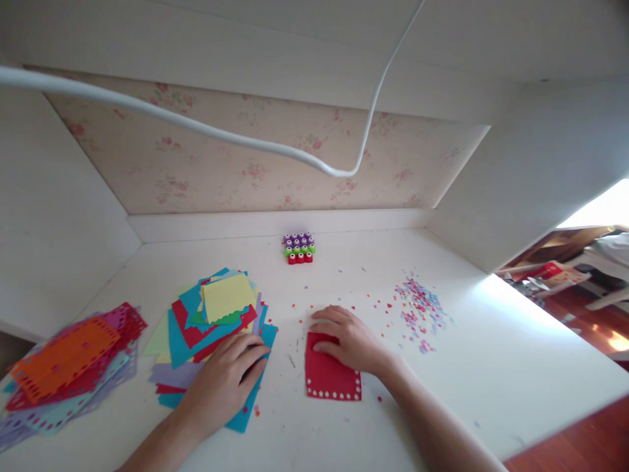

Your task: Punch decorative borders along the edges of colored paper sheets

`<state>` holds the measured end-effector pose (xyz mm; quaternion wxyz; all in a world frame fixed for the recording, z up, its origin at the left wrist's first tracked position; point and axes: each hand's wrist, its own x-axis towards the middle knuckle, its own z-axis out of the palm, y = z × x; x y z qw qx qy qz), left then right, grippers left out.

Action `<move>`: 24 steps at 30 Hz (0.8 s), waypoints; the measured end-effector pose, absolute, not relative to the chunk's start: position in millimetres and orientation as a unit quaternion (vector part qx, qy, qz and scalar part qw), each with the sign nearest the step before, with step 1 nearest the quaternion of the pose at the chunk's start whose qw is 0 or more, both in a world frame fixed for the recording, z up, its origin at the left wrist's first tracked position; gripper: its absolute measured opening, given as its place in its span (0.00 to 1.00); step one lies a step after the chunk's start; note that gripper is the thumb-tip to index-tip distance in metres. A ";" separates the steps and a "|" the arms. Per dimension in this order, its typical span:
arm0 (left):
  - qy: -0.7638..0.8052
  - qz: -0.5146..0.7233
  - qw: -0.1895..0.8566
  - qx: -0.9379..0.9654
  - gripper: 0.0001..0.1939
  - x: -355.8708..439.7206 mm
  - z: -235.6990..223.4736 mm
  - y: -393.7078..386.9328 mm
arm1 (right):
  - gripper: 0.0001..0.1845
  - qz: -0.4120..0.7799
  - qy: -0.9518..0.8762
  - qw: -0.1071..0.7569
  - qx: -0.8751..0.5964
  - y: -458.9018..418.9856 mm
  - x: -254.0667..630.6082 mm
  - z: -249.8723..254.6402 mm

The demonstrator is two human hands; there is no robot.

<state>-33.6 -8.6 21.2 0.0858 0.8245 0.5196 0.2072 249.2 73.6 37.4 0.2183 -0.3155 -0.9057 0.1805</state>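
Note:
My left hand (230, 372) rests palm down on a loose pile of coloured paper sheets (258, 387), with its fingers slightly bent and apart. To the right, a red paper sheet (329, 380) lies flat, with small pale star-shaped holes along its lower edge and corners. My right hand (344, 334) lies over the sheet's upper part, fingers stretched to the left and the thumb apart below them. A whitish patch shows by those fingertips; I cannot tell what it is. Toward the back stand rows of small craft punches (298, 249) in purple, green and red.
Punched coloured sheets (73, 357) overlap at the left, an orange one on top. Paper confetti (420, 305) is heaped at the right, with bits scattered across the white table (491, 367). A white cable (236, 137) hangs across the view before the flowered back panel (255, 170).

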 end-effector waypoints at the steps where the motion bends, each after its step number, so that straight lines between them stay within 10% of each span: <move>1: 0.520 0.210 0.084 0.824 0.10 -34.1 20.1 -8.5 | 0.10 0.166 -0.897 0.227 -0.340 75.5 250.0 35.9; 24: 0.582 0.212 0.020 0.785 0.14 -6.9 59.9 127.3 | 0.19 0.130 -0.861 0.251 -0.424 88.1 265.6 26.7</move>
